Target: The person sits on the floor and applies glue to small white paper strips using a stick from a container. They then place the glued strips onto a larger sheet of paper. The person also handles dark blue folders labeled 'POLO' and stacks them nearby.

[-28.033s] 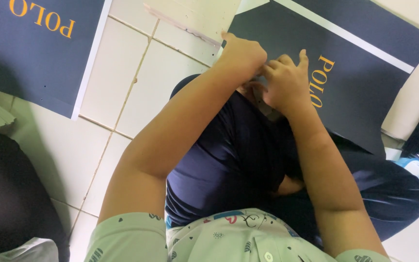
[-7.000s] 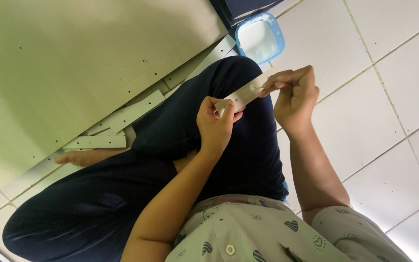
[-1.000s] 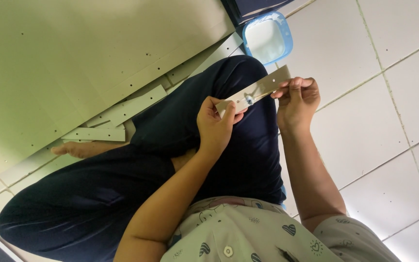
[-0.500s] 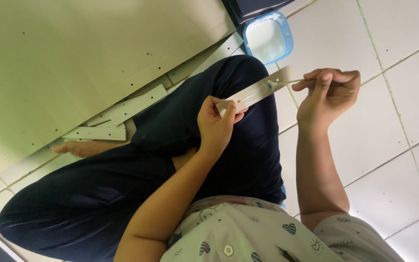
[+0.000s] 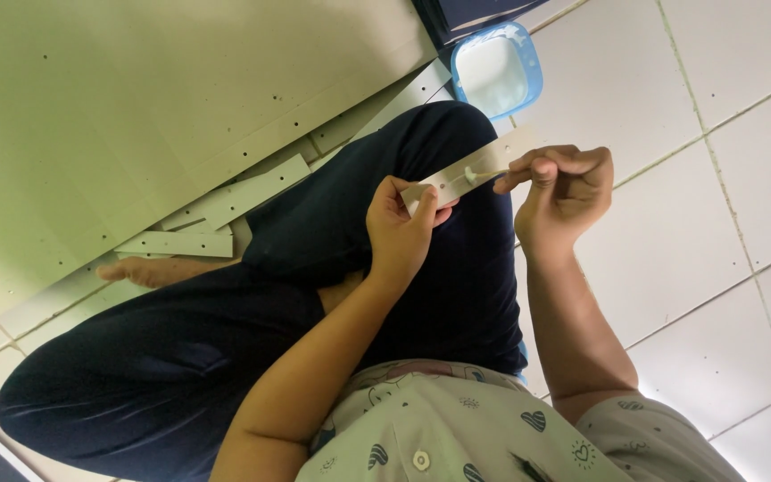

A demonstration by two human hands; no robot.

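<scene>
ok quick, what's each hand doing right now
Left hand: closed on one end of the pale strip.
Right hand: fingers pinched at the strip's other end.

- Short-sleeved top (image 5: 484, 428), pale grey-green, printed with small dark hearts and a pink patch near the hem.
- A round pale button sits on its front.
- Dark navy trousers (image 5: 225, 357), loose, faintly creased.
- Left hand (image 5: 401, 234), right hand (image 5: 564, 192) and forearms bare; one bare foot (image 5: 158, 270) shows.

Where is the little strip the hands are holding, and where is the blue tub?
Pale cardboard strip (image 5: 479, 167), head view, on the bare middle of the strip between the two hands.
Blue-rimmed tub (image 5: 530, 55), head view, on its blue right rim.
</scene>
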